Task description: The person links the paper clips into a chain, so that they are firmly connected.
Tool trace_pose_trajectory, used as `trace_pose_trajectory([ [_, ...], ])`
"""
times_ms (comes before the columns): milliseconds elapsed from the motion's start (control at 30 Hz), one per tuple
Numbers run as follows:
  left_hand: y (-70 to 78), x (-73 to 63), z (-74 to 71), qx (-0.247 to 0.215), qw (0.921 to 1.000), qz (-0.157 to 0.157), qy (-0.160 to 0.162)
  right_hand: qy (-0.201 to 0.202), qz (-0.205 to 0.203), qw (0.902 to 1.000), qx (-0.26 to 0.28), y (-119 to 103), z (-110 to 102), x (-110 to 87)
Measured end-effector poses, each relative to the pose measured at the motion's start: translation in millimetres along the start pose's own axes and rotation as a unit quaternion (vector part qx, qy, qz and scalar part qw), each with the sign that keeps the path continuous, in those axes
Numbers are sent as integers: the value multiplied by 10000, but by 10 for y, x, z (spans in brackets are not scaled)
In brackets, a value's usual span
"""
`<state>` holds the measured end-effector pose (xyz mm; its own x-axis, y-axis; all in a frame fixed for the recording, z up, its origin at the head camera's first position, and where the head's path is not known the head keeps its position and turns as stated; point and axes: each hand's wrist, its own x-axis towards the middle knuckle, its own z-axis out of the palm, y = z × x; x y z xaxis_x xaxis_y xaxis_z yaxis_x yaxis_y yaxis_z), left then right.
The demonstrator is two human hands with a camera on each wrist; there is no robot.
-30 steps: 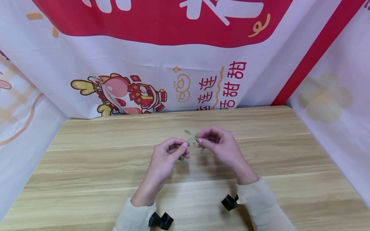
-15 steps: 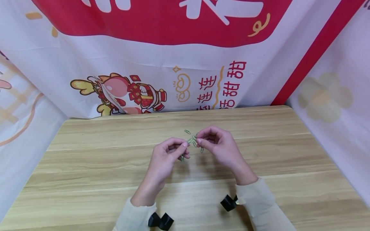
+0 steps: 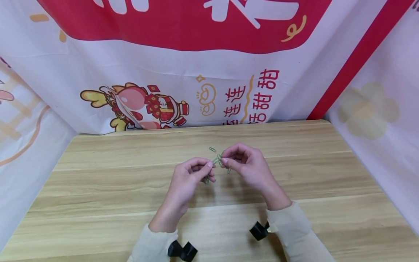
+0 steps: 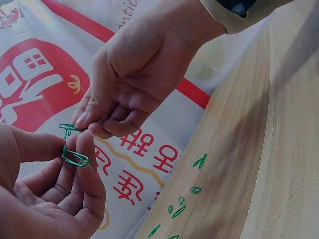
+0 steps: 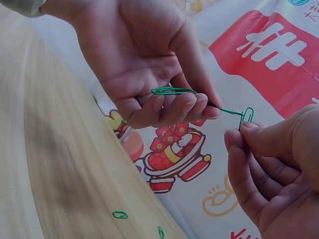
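Above the wooden table my two hands meet, each pinching a green paper clip. My left hand holds one clip between thumb and forefinger, and a longer green piece lies across its curled fingers. My right hand pinches a second clip at its fingertips. The two clips touch end to end between the hands. Whether they are hooked together I cannot tell.
Several loose green clips lie on the table just beyond the hands, seen too in the left wrist view. Printed red and white cloth walls the table at the back and on both sides. Black wrist straps sit near the front edge.
The hands have drawn slightly closer together, so the clips now meet. Nothing else has moved.
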<state>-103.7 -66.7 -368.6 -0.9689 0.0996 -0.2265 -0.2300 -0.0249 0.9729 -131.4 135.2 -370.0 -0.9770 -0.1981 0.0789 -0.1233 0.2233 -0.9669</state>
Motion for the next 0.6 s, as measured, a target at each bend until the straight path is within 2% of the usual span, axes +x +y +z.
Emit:
trace_pose_trajectory([
  [200,3,-5,-5,-65,9999,-101,-63,-56,55,9999,128,-8,3,-1],
  [367,5,-18,1,-20,10000,20,-42,-221,138,9993,272,-9,13,0],
  [600,-4,-26,1,567,9982,178,6,-525,114,9985,90,7,21,-12],
])
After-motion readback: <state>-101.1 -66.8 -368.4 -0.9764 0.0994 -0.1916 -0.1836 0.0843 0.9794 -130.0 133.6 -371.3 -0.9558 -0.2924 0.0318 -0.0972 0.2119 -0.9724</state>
